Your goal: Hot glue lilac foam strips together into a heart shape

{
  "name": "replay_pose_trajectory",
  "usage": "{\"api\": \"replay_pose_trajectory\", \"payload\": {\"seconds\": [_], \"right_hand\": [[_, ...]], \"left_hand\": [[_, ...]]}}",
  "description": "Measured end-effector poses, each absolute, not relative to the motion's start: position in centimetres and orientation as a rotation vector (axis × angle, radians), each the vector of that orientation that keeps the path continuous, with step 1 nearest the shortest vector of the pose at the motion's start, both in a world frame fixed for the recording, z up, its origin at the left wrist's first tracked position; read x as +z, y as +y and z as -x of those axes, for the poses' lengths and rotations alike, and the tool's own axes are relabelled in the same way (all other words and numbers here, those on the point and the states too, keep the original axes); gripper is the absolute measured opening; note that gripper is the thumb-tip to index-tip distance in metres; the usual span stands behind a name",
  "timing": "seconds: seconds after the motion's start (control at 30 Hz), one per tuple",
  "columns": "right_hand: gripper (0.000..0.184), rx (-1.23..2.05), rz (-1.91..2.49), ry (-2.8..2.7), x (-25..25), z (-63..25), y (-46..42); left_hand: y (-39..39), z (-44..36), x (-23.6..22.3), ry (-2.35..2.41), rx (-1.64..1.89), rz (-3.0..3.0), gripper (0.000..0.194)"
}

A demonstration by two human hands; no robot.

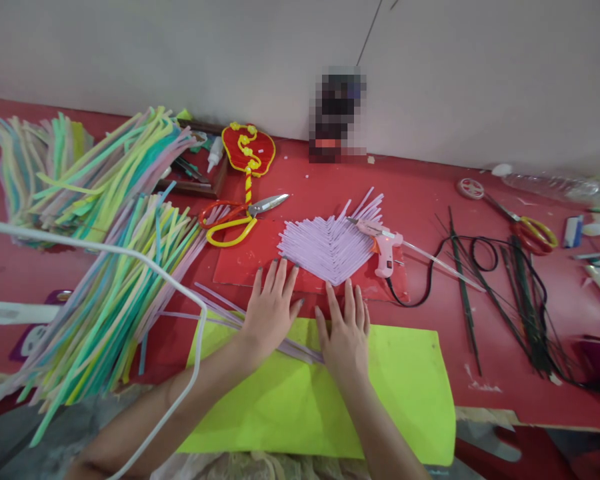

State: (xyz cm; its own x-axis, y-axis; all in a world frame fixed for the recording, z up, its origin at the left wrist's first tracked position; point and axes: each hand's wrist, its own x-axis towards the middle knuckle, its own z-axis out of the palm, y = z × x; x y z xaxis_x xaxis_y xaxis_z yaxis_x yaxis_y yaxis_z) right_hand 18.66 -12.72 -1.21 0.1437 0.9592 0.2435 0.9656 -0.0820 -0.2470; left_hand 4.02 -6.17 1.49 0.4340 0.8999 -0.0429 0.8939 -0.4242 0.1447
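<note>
My left hand [273,308] lies flat with fingers spread, its fingertips on the red card [240,263] just left of a lilac heart-shaped mat of pipe cleaners [330,247]. My right hand [345,330] also lies flat and open, its fingers touching the mat's lower point. Both palms rest over loose lilac pipe cleaners [220,310] and the top edge of a lime-green sheet [405,393]. A pink glue gun [383,247] lies on the mat's right side. Neither hand holds anything.
Big piles of pastel pipe cleaners [105,267] fill the left. Yellow-and-red scissors [240,217] and a red fan ornament [247,152] lie behind. Dark green wires [520,287], a black cord [445,257], and more scissors [525,227] sit right. A white cable [130,257] loops near my left arm.
</note>
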Motion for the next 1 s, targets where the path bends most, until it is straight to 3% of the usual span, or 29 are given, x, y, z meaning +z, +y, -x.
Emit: {"api": "replay_pose_trajectory", "payload": {"seconds": [1.0], "right_hand": [[0.049,-0.036,2.072,-1.86,-1.27,-18.59,-12.77]], "left_hand": [[-5.97,-3.65,1.99,1.613,0.142,-2.535,0.055]]}}
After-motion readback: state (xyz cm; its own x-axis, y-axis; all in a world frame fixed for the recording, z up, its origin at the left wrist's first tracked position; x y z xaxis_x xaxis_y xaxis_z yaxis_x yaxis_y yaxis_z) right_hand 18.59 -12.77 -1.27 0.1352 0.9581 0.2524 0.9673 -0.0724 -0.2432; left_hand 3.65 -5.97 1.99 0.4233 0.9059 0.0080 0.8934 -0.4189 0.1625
